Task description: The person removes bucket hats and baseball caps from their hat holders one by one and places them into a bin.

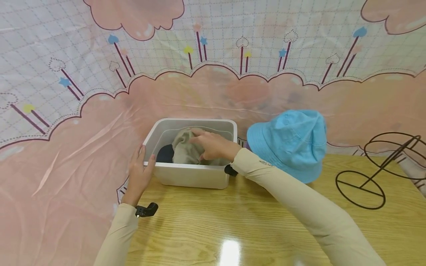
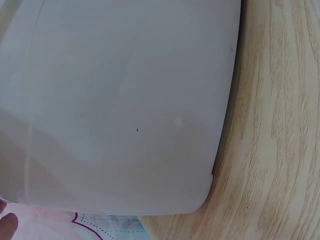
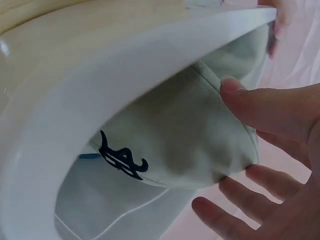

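Observation:
A white plastic bin (image 1: 191,175) stands on the wooden table. Inside it, a pale khaki cap (image 3: 175,135) with dark embroidery lies beside a dark navy item (image 1: 165,153). My right hand (image 1: 213,145) reaches over the near rim into the bin. In the right wrist view its thumb touches the cap and some fingertips meet the cap's edge, the fingers spread and fairly straight. At the bin's left near corner, my left hand (image 1: 139,175) rests against the rim with fingers extended. Only its fingertips (image 2: 7,227) show in the left wrist view.
Right of the bin sits a light blue bucket hat (image 1: 293,144), with a bit of purple beneath its brim. A black wire stand (image 1: 379,170) lies farther right on the wooden table (image 1: 199,218). Behind and left hangs a patterned pink cloth (image 1: 83,159).

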The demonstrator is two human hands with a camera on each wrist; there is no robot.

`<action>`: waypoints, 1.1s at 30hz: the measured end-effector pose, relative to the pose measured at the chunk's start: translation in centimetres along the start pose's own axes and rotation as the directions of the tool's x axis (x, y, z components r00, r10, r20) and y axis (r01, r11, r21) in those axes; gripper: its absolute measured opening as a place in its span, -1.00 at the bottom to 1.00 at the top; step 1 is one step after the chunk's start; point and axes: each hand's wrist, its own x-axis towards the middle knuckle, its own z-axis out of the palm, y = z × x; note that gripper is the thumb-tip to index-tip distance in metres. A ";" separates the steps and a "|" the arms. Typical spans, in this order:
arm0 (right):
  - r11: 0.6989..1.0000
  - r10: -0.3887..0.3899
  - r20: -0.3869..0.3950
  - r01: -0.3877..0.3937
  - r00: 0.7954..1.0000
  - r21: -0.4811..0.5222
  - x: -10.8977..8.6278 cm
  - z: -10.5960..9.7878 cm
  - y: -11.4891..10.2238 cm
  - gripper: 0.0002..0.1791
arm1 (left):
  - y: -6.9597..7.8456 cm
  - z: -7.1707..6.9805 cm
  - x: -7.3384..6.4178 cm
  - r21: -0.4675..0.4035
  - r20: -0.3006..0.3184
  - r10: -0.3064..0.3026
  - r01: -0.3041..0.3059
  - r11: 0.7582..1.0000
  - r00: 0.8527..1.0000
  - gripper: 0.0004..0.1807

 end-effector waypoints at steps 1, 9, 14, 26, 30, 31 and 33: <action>1.000 0.003 0.003 -0.003 1.000 0.003 -0.1 -0.1 0.1 -0.26 | 0.1 0.0 0.0 -0.001 0.000 0.001 -0.001 1.000 1.000 -0.33; 0.996 0.063 0.019 -0.064 0.998 0.060 -1.1 -1.2 0.2 -0.29 | 0.2 0.1 0.0 0.000 0.000 0.008 -0.008 1.000 1.000 -0.34; 0.995 0.075 -0.004 -0.075 0.997 0.069 -1.8 -2.3 0.2 -0.33 | 0.3 0.1 0.0 0.003 0.009 0.002 -0.002 1.000 1.000 -0.34; 0.997 0.033 -0.076 -0.028 0.997 0.077 -4.1 -4.6 0.3 -0.37 | 0.4 -0.3 0.0 0.006 0.025 -0.028 0.028 1.000 0.999 -0.33; 0.997 0.035 -0.120 -0.026 0.992 0.074 -5.0 -5.1 0.5 -0.40 | 0.5 -0.3 0.0 0.012 0.020 -0.020 0.020 1.000 1.000 -0.33; 0.996 0.034 -0.129 -0.024 0.991 0.081 -5.2 -5.3 0.5 -0.40 | 0.5 -0.3 0.0 0.016 0.019 -0.019 0.019 1.000 1.000 -0.33; 0.995 0.027 -0.141 -0.014 0.990 0.094 -5.6 -5.5 0.6 -0.41 | 0.5 -0.3 0.0 0.021 0.019 -0.019 0.018 1.000 1.000 -0.32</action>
